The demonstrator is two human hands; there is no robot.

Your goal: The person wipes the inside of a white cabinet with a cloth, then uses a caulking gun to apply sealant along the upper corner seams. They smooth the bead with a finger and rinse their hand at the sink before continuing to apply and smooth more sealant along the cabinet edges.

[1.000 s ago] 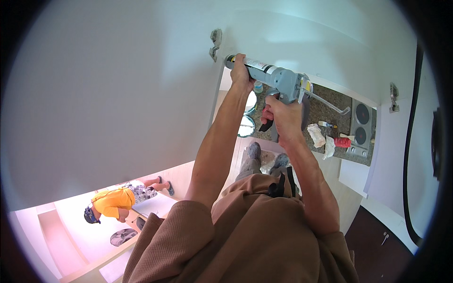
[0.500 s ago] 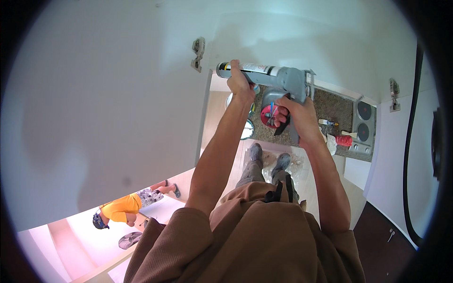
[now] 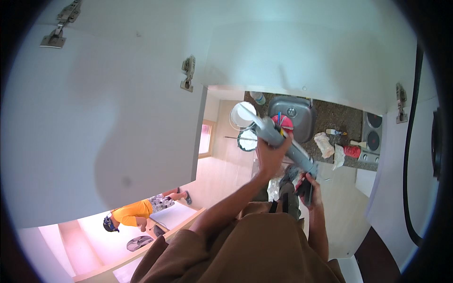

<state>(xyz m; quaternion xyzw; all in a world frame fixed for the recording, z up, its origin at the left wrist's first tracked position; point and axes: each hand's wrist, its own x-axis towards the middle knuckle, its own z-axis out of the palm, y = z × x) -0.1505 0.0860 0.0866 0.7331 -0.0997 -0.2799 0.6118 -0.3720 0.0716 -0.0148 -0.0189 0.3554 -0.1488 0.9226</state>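
A grey caulking gun [image 3: 298,154] slants across the view, its pale nozzle toward the upper left and its handle toward the lower right. My left hand [image 3: 272,156] is closed around the front of its barrel. At the rear, my right hand [image 3: 310,191] grips the handle and trigger. Both hands are below the open cabinet, in front of the counter [image 3: 325,108]. Beyond the gun is a steel sink [image 3: 307,115] with a red bowl [image 3: 284,123] at its left edge, partly hidden by the gun.
White cabinet panels with metal hinges [image 3: 188,73] surround me. A white bucket [image 3: 242,114] and a tub of white paste [image 3: 247,140] stand left of the sink. A brush [image 3: 336,132] and hotplate [image 3: 372,139] are right. Below left, a person in orange [image 3: 133,213] sits near a fan [image 3: 139,243].
The caulking gun has come down from the cabinet panel and swung from nearly level to a steep slant. Both hands have lowered with it, still holding on.
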